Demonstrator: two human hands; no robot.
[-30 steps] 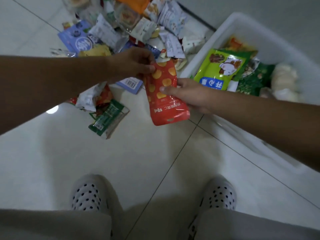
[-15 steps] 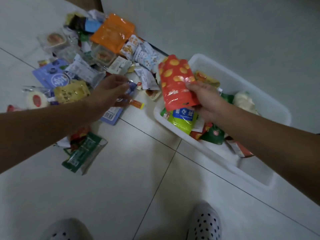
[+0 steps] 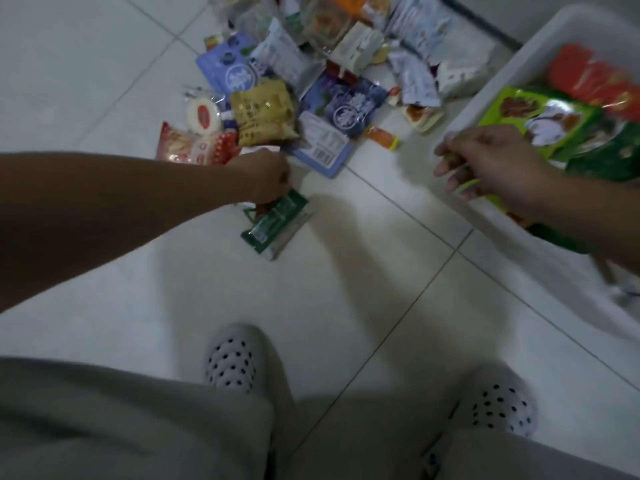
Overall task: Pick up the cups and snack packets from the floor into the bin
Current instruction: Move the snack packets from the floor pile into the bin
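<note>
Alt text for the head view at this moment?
A person's left hand reaches down to a green packet at the near edge of a pile of snack packets on the tiled floor, while the right hand hovers loosely curled over the rim of the white bin. A red packet lies in the bin.

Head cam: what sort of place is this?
Probably a room in a home: pale tiled floor, snack packets heaped beside a white plastic bin, and the person wears perforated slippers.

floor [image 3: 138,271]: white tiles | on it: heap of snack packets [image 3: 311,81]; green packet [image 3: 277,223] at near edge; white bin [image 3: 491,88] right
</note>
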